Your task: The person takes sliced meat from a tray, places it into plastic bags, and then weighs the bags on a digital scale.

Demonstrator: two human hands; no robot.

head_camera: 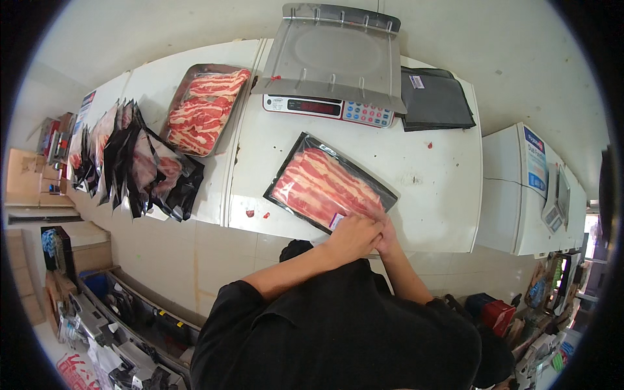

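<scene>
A clear-fronted plastic pouch of sliced streaky meat (324, 183) with a black border lies slantwise on the white freezer lid in front of me. My left hand (355, 235) rests over its lower edge, beside a small printed label (335, 221). My right hand (386, 235) meets it at the pouch's lower right corner, its fingers partly hidden behind the left. Whether the fingers pinch the pouch cannot be made out. Beyond the pouch stands a digital scale (314, 107) with a wide metal pan (336, 53).
A metal tray (170, 112) of sliced meat stands on the left lid, near several filled black-edged pouches (141, 165). Flat black pouches (438, 105) lie stacked right of the scale. Small meat scraps (250, 213) dot the lid. Another white freezer (504, 190) is at the right.
</scene>
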